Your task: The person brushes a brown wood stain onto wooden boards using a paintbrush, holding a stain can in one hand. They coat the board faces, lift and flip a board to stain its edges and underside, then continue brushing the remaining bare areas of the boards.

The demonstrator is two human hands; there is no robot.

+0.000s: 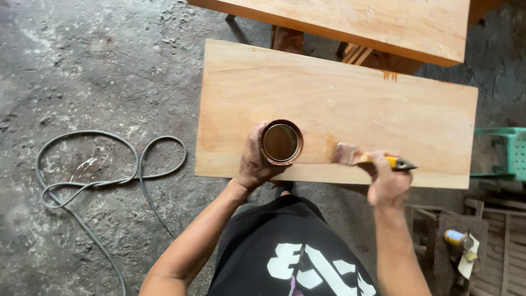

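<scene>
Brushing: a person seen from above works over a pale wooden board, the paintbrush laid flat near the board's near edge.
Right hand: the right hand is closed around the brush's yellow handle, fingers curled together; the fingertips are tucked under and cannot be seen.
Brush: its stained bristles touch the board just right of the can, where the wood looks slightly darker; the dark handle tip sticks out past the hand.
Left hand: the left hand grips a small round tin can from the side, fingers wrapped behind it and mostly hidden, thumb along the rim.
Can: held above the board's near edge, open top facing up, filled with a brown liquid; its sides are out of sight.
Second board: another plank lies beyond, cut off by the top of the frame; its supports are only partly visible.
Floor: a grey cable loops on rough concrete at left.
Right edge: a green plastic crate is cropped, and small containers on a dark wooden stand are too small to identify.
</scene>
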